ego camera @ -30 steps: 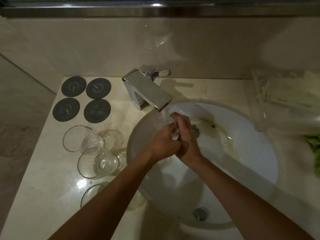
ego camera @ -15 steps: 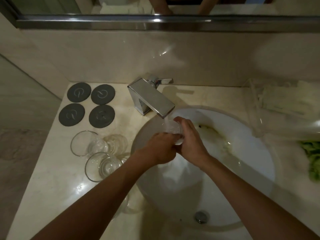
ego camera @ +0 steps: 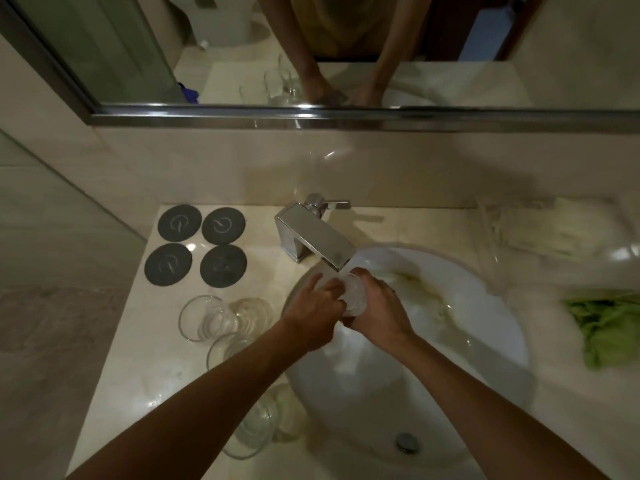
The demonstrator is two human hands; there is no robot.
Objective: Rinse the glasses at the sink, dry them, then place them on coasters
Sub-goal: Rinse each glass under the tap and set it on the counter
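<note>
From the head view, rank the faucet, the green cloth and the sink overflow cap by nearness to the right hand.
From the right hand, which holds the glass:
1. Faucet, spout just above the hand, up-left.
2. Sink overflow cap, on the bowl's near wall, below the hand.
3. Green cloth, on the counter, far right.

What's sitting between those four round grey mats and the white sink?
The square chrome tap stands there on the cream marble counter, between the dark grey round coasters and the white oval sink, seen in the head view.
</note>
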